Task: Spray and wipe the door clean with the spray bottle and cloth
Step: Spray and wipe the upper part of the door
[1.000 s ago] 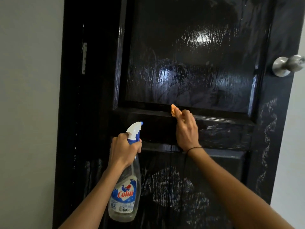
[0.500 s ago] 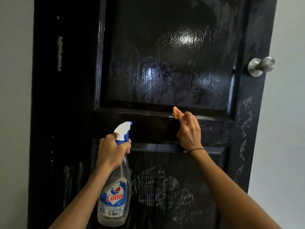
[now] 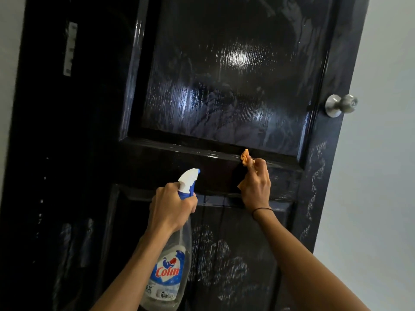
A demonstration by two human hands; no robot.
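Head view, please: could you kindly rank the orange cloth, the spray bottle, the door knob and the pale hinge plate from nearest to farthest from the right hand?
1. Orange cloth, pinched in the right hand itself.
2. Spray bottle, just left, gripped by the left hand.
3. Door knob, up and to the right.
4. Hinge plate, far upper left on the door edge.

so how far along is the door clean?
Looks done: the upper panel carries smeared wipe streaks, so it has been sprayed and gone over. In hand: the right hand pinches the orange cloth against the ledge under that panel, while the left hand grips the spray bottle. Left: white residue still shows on the lower panel and the door's right edge.
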